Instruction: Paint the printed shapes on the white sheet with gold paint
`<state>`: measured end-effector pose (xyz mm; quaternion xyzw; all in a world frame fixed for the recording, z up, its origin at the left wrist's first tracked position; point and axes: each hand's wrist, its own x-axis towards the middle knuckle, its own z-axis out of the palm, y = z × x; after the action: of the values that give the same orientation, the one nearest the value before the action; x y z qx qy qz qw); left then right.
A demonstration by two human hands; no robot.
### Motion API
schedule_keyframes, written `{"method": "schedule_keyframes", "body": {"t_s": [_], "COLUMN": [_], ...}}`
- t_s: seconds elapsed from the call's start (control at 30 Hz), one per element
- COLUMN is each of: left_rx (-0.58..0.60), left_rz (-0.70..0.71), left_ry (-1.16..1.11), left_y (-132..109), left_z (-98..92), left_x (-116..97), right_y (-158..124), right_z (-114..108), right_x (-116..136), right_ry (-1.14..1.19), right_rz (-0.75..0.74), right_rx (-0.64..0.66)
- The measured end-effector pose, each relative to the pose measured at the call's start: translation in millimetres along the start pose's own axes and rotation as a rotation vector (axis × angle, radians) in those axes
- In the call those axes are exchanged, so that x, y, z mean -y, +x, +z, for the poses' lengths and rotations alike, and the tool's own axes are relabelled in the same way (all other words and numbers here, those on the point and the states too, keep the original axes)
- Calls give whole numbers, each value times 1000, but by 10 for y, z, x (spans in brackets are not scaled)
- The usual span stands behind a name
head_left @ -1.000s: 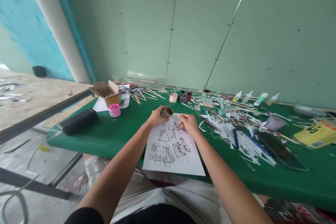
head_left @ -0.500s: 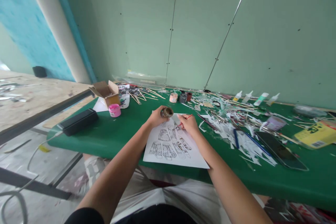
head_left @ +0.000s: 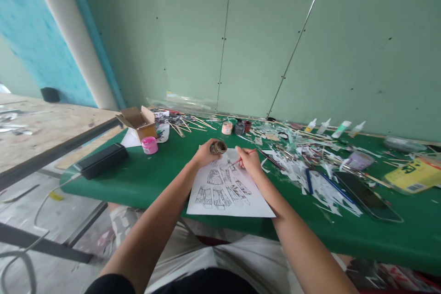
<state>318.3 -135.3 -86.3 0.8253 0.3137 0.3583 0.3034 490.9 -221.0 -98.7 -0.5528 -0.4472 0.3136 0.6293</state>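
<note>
A white sheet of paper (head_left: pixel 200 206) printed with several outlined, patterned shapes lies on the green table in front of me. My left hand (head_left: pixel 206 152) is closed around a small open jar of brown paint (head_left: pixel 219 148), held at the sheet's upper left edge with its mouth tilted toward me. In my right hand (head_left: pixel 248 160) a thin red paintbrush (head_left: pixel 239 161) is pinched between the fingers. The brush points down and left over the upper part of the drawing. Whether its tip touches the paper I cannot tell.
Behind the sheet stand several paint jars (head_left: pixel 239 128). A pink jar (head_left: pixel 149 145), a cardboard box (head_left: pixel 146 129) and a black box-like device (head_left: pixel 101 161) are at left. Paper scraps (head_left: pixel 330 190), a phone (head_left: pixel 367 196) and a yellow packet (head_left: pixel 413 175) lie at right.
My right hand has shifted slightly right with the paintbrush, uncovering more of the upper drawing. The left hand keeps hold of the jar in about the same place.
</note>
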Motion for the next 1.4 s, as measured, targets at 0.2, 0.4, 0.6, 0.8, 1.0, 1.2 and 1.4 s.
{"method": "schedule_keyframes", "body": {"t_s": [0.2, 0.4, 0.6, 0.8, 1.0, 1.2, 1.4], "left_rx": [26, 19, 19, 29, 27, 33, 30], "left_rz": [33, 118, 173, 198, 248, 217, 151], "left_ry": [-23, 19, 32, 28, 31, 44, 51], "left_y": [0, 0, 10, 19, 8, 10, 5], "left_z": [2, 5, 3, 13, 24, 18, 2], "left_x": [9, 34, 48, 43, 39, 36, 18], "right_y": [-28, -10, -55, -81, -56, -47, 8], "right_z": [-19, -48, -42, -20, 6, 2, -29], "right_x": [63, 111, 112, 76, 49, 90, 112], "right_ry": [166, 329, 116, -206, -268, 23, 321], "right_rz": [-40, -74, -285, -308, -329, -228, 16], "right_rx": [-46, -142, -189, 25, 38, -43, -100]}}
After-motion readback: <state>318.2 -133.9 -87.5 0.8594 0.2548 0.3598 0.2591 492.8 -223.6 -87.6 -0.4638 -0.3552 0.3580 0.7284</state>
